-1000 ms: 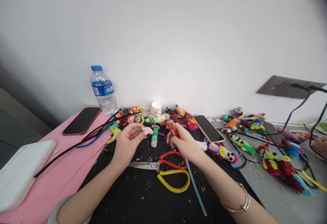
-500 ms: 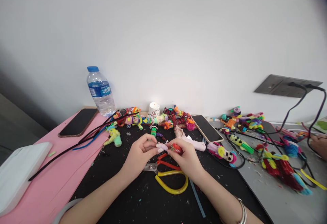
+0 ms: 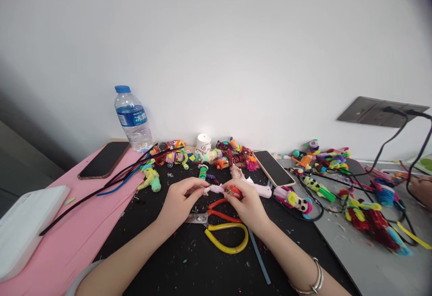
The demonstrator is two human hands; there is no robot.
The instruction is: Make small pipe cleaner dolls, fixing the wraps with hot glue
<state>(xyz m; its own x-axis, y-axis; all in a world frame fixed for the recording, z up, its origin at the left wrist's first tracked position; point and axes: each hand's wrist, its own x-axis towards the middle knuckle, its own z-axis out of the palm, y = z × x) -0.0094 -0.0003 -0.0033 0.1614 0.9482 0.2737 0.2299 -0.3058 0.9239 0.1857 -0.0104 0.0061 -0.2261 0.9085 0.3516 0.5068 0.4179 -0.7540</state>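
Between my fingertips is a small fuzzy lilac piece (image 3: 216, 189), held level above the black mat (image 3: 189, 264). My left hand (image 3: 180, 204) pinches its left end with thumb and fingers. My right hand (image 3: 248, 206) grips the other end, along with a small shiny red piece (image 3: 234, 191) that is partly hidden by the fingers. Just below my hands lie scissors with red and yellow handles (image 3: 229, 248), their metal end pointing left. A pink glue gun (image 3: 263, 191) lies behind my right hand, its front part mostly covered.
Pipe-cleaner dolls (image 3: 148, 177) lie along the wall, with more dolls (image 3: 371, 224) at right. Two phones (image 3: 104, 161), a water bottle (image 3: 133, 123), a paper cup (image 3: 203, 143), a white box (image 3: 33, 224) and a clear stick (image 3: 259, 260) surround the hands. Another person's hand (image 3: 421, 190) shows far right.
My left fingers have shifted along the lilac piece to its left end, and more of it now shows. My right hand keeps its hold on the red piece.
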